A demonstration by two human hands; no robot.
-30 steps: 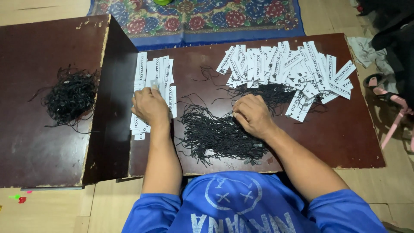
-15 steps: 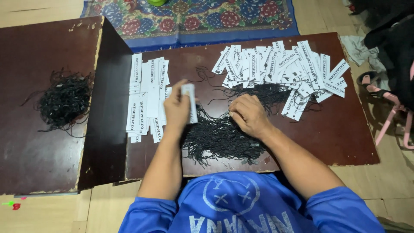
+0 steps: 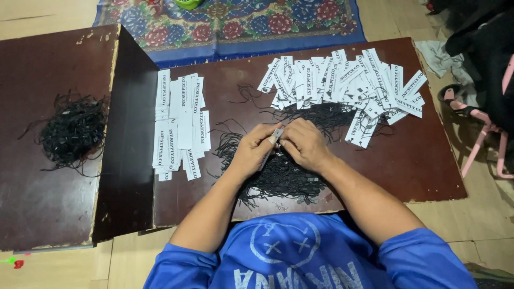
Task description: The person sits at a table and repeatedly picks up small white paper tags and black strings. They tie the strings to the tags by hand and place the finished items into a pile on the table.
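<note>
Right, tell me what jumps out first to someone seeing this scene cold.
Both hands meet at the table's middle: the left hand and right hand pinch one white paper tag over a heap of black strings. White tags fan across the far right, a neater stack lies left, and another string tangle sits on the left-hand table.

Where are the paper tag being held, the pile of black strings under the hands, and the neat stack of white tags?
paper tag [image 3: 276,134], head view, its exposed upper end.
pile of black strings [image 3: 284,179], head view, its middle.
stack of white tags [image 3: 181,120], head view, its centre.
</note>
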